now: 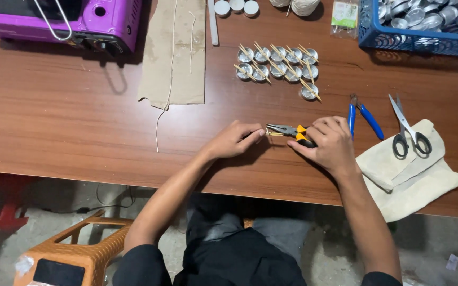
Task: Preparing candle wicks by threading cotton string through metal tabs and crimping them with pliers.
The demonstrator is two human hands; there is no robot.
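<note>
Item, my right hand: fingers wrapped around the yellow-and-black handles of a pair of needle-nose pliers, held low over the tabletop near the middle of its near edge, nose pointing toward my left hand. Item, my left hand: fingers pressed together in a pinch on a small pale wick piece at the plier tips; whether the pliers' nose actually bites the piece I cannot tell. Item, blue-handled pliers: lying just beside my right hand, toward the right edge. Item, scissors: black-handled, resting partly on a folded cream cloth at the near right corner. Item, small metal cups: a cluster in two rows beyond my hands, each crossed by thin wooden sticks, one cup set apart nearest me. Item, blue plastic basket: at the far right corner, filled with more metal cups. Item, cardboard sheet: toward the far edge, with a length of string trailing off it. Item, purple portable gas stove: at the far left corner. Item, ball of twine: at the far edge.
</note>
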